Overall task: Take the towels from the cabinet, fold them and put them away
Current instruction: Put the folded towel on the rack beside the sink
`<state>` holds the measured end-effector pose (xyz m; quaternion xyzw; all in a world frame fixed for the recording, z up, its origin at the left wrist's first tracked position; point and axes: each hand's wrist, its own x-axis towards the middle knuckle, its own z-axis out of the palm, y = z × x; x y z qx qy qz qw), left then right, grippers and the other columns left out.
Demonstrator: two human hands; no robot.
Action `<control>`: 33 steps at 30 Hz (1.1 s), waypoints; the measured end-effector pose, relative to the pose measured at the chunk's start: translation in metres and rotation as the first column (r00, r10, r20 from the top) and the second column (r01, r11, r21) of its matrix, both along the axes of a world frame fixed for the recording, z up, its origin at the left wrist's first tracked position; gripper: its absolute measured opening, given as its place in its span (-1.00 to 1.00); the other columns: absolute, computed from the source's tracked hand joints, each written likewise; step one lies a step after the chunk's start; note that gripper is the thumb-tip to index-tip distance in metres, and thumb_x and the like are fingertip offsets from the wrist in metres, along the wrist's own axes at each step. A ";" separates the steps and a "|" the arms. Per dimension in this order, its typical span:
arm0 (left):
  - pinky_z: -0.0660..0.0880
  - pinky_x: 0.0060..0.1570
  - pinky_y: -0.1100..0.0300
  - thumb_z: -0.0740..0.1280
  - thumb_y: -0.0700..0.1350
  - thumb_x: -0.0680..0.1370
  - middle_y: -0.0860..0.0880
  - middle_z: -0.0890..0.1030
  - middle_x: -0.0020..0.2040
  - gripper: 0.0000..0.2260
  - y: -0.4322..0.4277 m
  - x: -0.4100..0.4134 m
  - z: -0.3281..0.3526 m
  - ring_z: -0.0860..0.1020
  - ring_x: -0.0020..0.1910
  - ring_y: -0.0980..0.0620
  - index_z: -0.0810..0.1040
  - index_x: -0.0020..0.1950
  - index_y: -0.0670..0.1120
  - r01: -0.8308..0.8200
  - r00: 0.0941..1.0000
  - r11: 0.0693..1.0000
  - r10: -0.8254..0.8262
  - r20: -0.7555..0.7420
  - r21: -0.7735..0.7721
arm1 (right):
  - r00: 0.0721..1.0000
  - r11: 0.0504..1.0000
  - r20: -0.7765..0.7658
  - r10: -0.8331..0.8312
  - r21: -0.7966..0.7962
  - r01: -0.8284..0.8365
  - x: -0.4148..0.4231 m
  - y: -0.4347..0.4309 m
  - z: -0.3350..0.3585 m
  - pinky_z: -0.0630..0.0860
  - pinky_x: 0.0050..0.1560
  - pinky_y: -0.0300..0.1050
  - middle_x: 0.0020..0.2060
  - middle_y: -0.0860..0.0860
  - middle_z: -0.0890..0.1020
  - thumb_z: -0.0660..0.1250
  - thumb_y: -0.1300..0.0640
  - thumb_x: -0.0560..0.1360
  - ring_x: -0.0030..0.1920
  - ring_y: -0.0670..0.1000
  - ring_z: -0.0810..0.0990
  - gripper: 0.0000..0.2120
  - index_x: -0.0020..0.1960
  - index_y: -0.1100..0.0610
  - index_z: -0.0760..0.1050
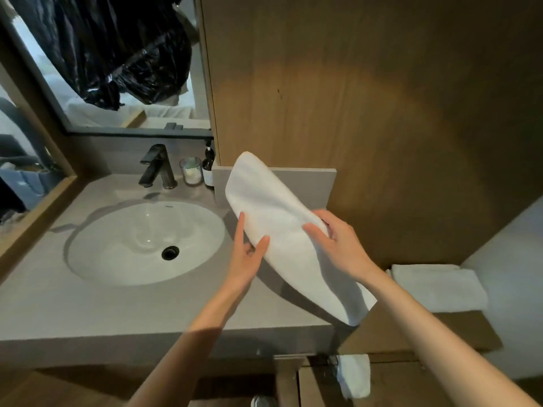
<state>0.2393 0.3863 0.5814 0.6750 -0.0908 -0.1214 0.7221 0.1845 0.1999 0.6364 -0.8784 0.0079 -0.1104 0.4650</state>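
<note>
Towel (282, 230): white, folded long, being held tilted in the air above the right end of the grey surface (88, 315), its upper end rising toward the wooden panel (382, 113), its lower end hanging past the surface edge.

Right hand (338, 242): gripping the towel's middle, thumb on top, fingers (326, 214) curling round its far edge.

Left hand (246, 259): lying open with straight fingers (239, 230), touching the towel's left edge and underside.

Second towel (437, 286): folded, lying on a shelf (458, 327) to the right.

Third towel (354, 377): hanging below the surface.

Sink (141, 242), tap (157, 167): sitting left.
</note>
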 end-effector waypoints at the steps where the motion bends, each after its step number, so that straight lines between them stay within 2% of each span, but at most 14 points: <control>1: 0.52 0.20 0.08 0.36 -0.02 0.53 -0.04 0.31 0.47 -0.35 -0.005 -0.004 0.013 0.50 0.26 0.02 0.06 0.46 0.30 0.012 1.000 1.000 -0.012 0.027 -0.004 | 1.000 1.000 0.019 -0.019 -0.001 0.019 -0.013 -0.002 0.009 0.42 -0.09 -0.35 -0.03 -0.23 0.57 0.21 -0.05 0.61 -0.02 -0.22 0.54 -0.82 0.17 -0.07 0.47; 4: 0.53 0.15 0.18 0.37 -0.15 0.54 -0.08 0.40 0.42 -0.37 -0.019 -0.020 0.056 0.49 0.29 0.01 0.15 0.49 0.19 0.081 0.992 0.996 -0.078 0.100 -0.029 | 0.993 0.995 0.073 -0.094 0.025 0.092 -0.052 -0.016 0.039 0.43 -0.09 -0.46 -0.01 -0.22 0.57 0.23 -0.02 0.61 0.00 -0.27 0.53 -0.81 0.18 -0.02 0.47; 7: 0.52 0.16 0.20 0.38 -0.22 0.52 -0.03 0.42 0.40 -0.41 -0.038 -0.036 0.099 0.48 0.30 0.05 0.24 0.45 0.15 0.164 0.965 0.984 -0.147 0.216 -0.062 | 0.971 0.982 0.151 -0.187 0.029 0.184 -0.086 -0.035 0.072 0.45 -0.10 -0.49 -0.06 -0.29 0.58 0.25 -0.02 0.59 0.01 -0.27 0.54 -0.88 0.13 -0.10 0.47; 9: 0.51 0.16 0.24 0.39 -0.19 0.52 0.02 0.39 0.42 -0.41 -0.055 -0.046 0.129 0.45 0.32 0.08 0.25 0.47 0.12 0.211 0.929 0.977 -0.188 0.318 -0.041 | 0.948 0.970 0.204 -0.242 0.029 0.241 -0.108 -0.049 0.095 0.50 -0.08 -0.44 -0.07 -0.33 0.57 0.26 -0.03 0.59 0.02 -0.23 0.55 -0.91 0.10 -0.13 0.46; 12: 0.49 0.04 0.40 0.40 -0.11 0.51 0.15 0.34 0.38 -0.43 -0.085 -0.063 0.175 0.40 0.31 0.13 0.26 0.46 0.14 0.246 0.854 0.969 -0.220 0.470 0.008 | 0.912 0.953 0.277 -0.301 0.046 0.300 -0.141 -0.070 0.130 0.52 -0.07 -0.35 -0.03 -0.29 0.58 0.26 -0.03 0.59 0.01 -0.22 0.57 -0.85 0.15 -0.07 0.47; 16: 0.49 0.18 0.24 0.41 -0.05 0.50 0.17 0.34 0.39 -0.45 -0.127 -0.089 0.231 0.42 0.32 0.10 0.29 0.43 0.17 0.303 0.740 0.952 -0.262 0.620 0.041 | 0.871 0.939 0.355 -0.338 0.074 0.334 -0.185 -0.103 0.177 0.53 -0.03 -0.28 0.04 -0.20 0.60 0.28 -0.01 0.58 0.02 -0.21 0.59 -0.82 0.17 -0.04 0.46; 20: 0.49 0.04 0.43 0.42 -0.01 0.50 0.16 0.38 0.37 -0.45 -0.175 -0.119 0.283 0.46 0.27 0.12 0.30 0.44 0.15 0.323 0.593 0.943 -0.271 0.758 0.084 | 0.826 0.926 0.430 -0.364 0.076 0.369 -0.230 -0.145 0.220 0.58 0.05 -0.08 0.03 -0.15 0.62 0.30 0.03 0.57 0.01 -0.12 0.62 -0.83 0.16 -0.02 0.47; 22: 0.52 0.14 0.31 0.41 0.01 0.50 0.13 0.40 0.38 -0.45 -0.201 -0.136 0.308 0.47 0.27 0.10 0.30 0.44 0.14 0.328 0.537 0.940 -0.266 0.800 0.093 | 0.810 0.925 0.459 -0.366 0.081 0.372 -0.252 -0.168 0.240 0.58 0.06 -0.09 0.04 -0.10 0.63 0.30 0.06 0.58 0.03 -0.08 0.63 -0.82 0.17 0.01 0.47; 24: 0.50 0.25 0.09 0.42 0.02 0.50 0.13 0.40 0.39 -0.45 -0.227 -0.155 0.330 0.46 0.29 0.09 0.30 0.45 0.15 0.330 0.480 0.939 -0.253 0.840 0.095 | 0.795 0.928 0.494 -0.354 0.081 0.363 -0.274 -0.193 0.260 0.56 0.01 -0.20 0.03 -0.07 0.64 0.30 0.09 0.58 0.01 -0.10 0.63 -0.82 0.17 0.04 0.47; 26: 0.45 0.30 -0.02 0.42 0.01 0.50 0.16 0.40 0.39 -0.45 -0.252 -0.171 0.352 0.45 0.31 0.10 0.30 0.44 0.16 0.307 0.426 0.947 -0.225 0.876 0.094 | 0.780 0.932 0.527 -0.338 0.076 0.353 -0.292 -0.218 0.279 0.52 -0.05 -0.31 0.01 -0.06 0.64 0.31 0.12 0.57 -0.02 -0.14 0.62 -0.83 0.17 0.08 0.48; 29: 0.44 0.31 -0.03 0.42 -0.01 0.50 0.15 0.42 0.38 -0.45 -0.286 -0.195 0.384 0.46 0.30 0.11 0.31 0.45 0.13 0.276 0.393 0.958 -0.184 0.901 0.076 | 0.767 0.938 0.555 -0.321 0.075 0.338 -0.312 -0.256 0.306 0.47 -0.13 -0.40 -0.02 -0.06 0.64 0.31 0.13 0.57 -0.10 -0.21 0.61 -0.83 0.15 0.10 0.49; 33: 0.46 0.28 0.02 0.41 -0.04 0.51 0.11 0.42 0.38 -0.46 -0.317 -0.215 0.426 0.47 0.28 0.08 0.32 0.45 0.06 0.232 0.353 0.971 -0.145 0.924 0.063 | 0.748 0.941 0.595 -0.295 0.046 0.334 -0.321 -0.296 0.347 0.51 -0.13 -0.36 0.00 -0.05 0.64 0.32 0.08 0.57 -0.05 -0.14 0.62 -0.85 0.13 0.05 0.49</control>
